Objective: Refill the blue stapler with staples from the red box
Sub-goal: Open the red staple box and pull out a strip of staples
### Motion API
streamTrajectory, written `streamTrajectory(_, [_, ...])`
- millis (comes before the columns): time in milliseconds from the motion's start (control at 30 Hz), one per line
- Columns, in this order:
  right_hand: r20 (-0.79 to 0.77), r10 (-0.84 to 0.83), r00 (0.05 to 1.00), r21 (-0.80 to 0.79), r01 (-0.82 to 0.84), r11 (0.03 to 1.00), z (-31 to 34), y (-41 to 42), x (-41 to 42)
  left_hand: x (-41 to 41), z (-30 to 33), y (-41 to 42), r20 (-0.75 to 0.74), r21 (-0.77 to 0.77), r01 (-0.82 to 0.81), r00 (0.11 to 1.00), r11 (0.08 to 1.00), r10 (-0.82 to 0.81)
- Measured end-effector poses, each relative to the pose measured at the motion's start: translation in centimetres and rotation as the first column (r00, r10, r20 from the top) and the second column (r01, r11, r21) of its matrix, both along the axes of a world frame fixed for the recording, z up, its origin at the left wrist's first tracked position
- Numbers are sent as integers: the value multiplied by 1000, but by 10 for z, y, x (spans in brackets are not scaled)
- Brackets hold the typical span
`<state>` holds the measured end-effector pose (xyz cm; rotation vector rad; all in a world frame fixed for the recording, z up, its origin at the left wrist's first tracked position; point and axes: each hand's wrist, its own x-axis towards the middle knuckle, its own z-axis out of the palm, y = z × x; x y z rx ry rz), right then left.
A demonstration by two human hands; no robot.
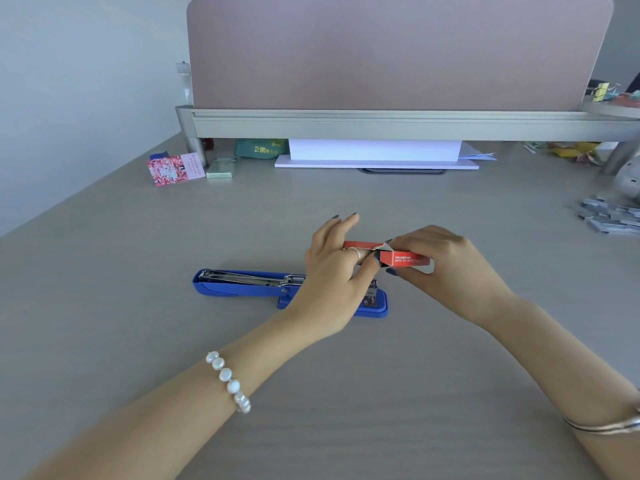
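We see first the grey tabletop (138,334), which fills most of the view, and behind it a pink divider panel (391,53) that stands on a grey rail. Under the rail lies a white flat stack (375,155), and to the left of it a pink printed card (172,169) leans near a small pale green block (219,171). At the far right edge of the tabletop we notice a loose pile of staple strips (609,216). Nearer to us, the blue stapler (242,285) lies flat on the tabletop with its top arm swung fully open to the left, so the metal staple channel is exposed; its right part is partly hidden by the left hand. Just above and behind the stapler, both hands hold the red box (405,258) in the air, and its end flap on the left looks opened. The right hand (446,268) has its grip closed around the right part of the box, thumb below and fingers above. The left hand (332,271) pinches at the open end of the box with thumb and forefinger, while its other fingers are stretched out; we cannot tell if it grips a staple strip or only the flap. On the left wrist is a pearl bracelet (230,381), on the right wrist a thin silver bangle (606,426).
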<state>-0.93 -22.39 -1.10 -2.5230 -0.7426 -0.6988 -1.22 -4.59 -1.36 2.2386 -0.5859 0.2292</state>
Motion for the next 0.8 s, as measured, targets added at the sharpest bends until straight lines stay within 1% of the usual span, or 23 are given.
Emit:
streamTrajectory(100, [30, -16, 999, -49, 18, 999, -1, 1, 1, 1, 8, -2, -130, -45, -27, 991, 999, 21])
streamTrajectory(167, [62, -23, 998, -63, 27, 998, 0, 2, 1, 1, 14, -2, -195, -77, -20, 981, 997, 5])
streamTrajectory(233, [87, -20, 996, -71, 26, 997, 0, 3, -1, -1, 18, -2, -231, -115, -15, 973, 993, -12])
streamTrajectory(333, [122, -17, 992, -79, 27, 997, 0, 4, -1, 0, 19, -3, -252, -163, -49, 968, 985, 7])
streamTrajectory(433, [146, -28, 989, -68, 38, 997, 1, 5, -2, 1, 20, -4, -309, -202, -79, 951, 976, 13])
streamTrajectory(533, [159, -36, 987, -72, 48, 996, 2, 6, -3, 3, 21, -3, -330, -228, -89, 944, 969, 9])
streamTrajectory(633, [156, -33, 987, -78, 45, 996, 1, 7, -4, 5, 20, -3, -335, -225, -122, 941, 967, 41])
streamTrajectory(800, [156, -16, 988, -92, 31, 995, -1, 8, -4, 5, 17, -8, -258, -167, -186, 956, 968, 139])
